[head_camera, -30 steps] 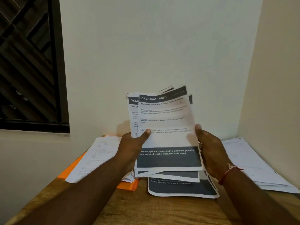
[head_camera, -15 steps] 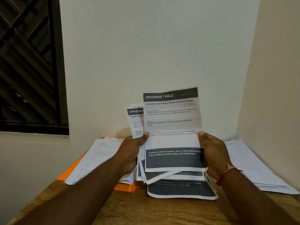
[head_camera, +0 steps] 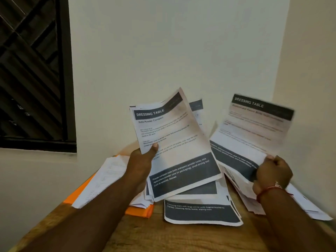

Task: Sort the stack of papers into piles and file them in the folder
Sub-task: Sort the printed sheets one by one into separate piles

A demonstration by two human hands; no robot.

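My left hand (head_camera: 143,160) grips a stack of printed sheets (head_camera: 174,142) above the table, thumb on the top page headed "DRESSING TABLE, Refill Powder Compact". My right hand (head_camera: 272,170) pinches the lower edge of a single "DRESSING TABLE" sheet (head_camera: 254,128), held out to the right and blurred. A printed sheet with a dark footer (head_camera: 201,211) lies flat on the table below the stack. An orange folder (head_camera: 140,210) lies at the left under a pile of white papers (head_camera: 105,177).
A wooden table (head_camera: 163,237) stands in a corner between two pale walls. Another pile of white papers (head_camera: 309,202) lies at the right, against the side wall. A dark window grille (head_camera: 32,70) is at the upper left.
My right hand has pulled the top sheet off the stack and swung it to the right. The left hand's stack has tilted, showing the "Refill Powder Compact" page on top.
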